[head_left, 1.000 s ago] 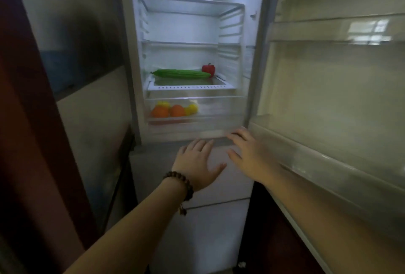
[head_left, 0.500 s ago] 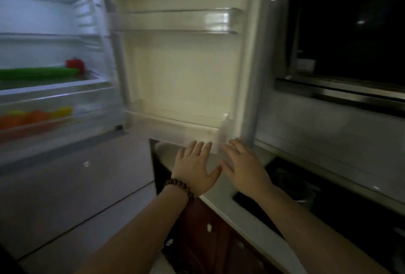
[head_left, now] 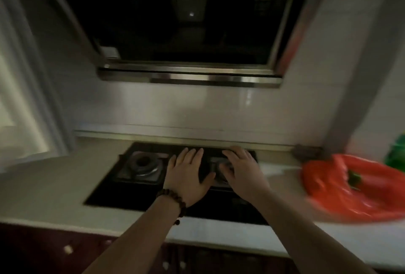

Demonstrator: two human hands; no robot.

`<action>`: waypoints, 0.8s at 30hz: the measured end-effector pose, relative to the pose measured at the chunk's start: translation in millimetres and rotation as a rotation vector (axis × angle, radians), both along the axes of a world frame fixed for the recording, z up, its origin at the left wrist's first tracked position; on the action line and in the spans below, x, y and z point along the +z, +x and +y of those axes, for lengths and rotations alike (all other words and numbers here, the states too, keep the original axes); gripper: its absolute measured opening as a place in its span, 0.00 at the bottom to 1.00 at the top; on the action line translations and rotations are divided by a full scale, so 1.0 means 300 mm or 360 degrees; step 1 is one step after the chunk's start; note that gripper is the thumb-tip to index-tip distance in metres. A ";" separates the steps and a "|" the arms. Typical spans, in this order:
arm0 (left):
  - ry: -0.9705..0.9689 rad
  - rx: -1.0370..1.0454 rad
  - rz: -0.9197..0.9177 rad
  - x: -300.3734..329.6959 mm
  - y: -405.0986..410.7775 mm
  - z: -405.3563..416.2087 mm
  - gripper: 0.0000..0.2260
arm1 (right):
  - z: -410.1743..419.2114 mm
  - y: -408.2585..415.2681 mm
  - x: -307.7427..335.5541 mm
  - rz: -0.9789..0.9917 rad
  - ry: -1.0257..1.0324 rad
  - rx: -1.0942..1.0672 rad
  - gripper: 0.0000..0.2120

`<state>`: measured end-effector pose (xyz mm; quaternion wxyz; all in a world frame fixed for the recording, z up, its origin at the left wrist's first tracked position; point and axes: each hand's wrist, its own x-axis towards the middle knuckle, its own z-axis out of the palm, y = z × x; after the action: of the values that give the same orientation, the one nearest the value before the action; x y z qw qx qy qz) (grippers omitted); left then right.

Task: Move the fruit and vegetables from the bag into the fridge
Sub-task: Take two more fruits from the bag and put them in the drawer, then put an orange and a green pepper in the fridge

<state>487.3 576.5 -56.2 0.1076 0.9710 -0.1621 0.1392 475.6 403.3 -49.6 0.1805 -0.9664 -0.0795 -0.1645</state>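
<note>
Hob (head_left: 153, 188) set in counter (head_left: 54, 184), under hood (head_left: 188, 76); bag (head_left: 355, 188) on counter right of hob; 2 hands above hob

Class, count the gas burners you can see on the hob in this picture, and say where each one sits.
2. One burner sits uncovered on the hob's left side; the second burner is on the right side, mostly hidden behind the right hand.
</note>
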 end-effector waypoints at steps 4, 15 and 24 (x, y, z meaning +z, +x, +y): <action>-0.0026 -0.0239 0.0031 -0.051 -0.052 -0.310 0.32 | -0.315 -0.150 -0.050 0.0040 0.0023 -0.0204 0.22; 0.0047 -0.0714 0.0170 -0.180 -0.265 -1.022 0.33 | -0.968 -0.569 -0.162 0.0173 0.0104 -0.0784 0.23; 0.0070 -0.0734 0.0213 -0.279 -0.177 -1.386 0.32 | -1.323 -0.555 -0.228 0.0148 0.0110 -0.0878 0.22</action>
<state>434.3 160.7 -139.8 0.1261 0.9174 -0.3750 0.0426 309.1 6.3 -118.1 0.1653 -0.9513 0.2004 -0.1656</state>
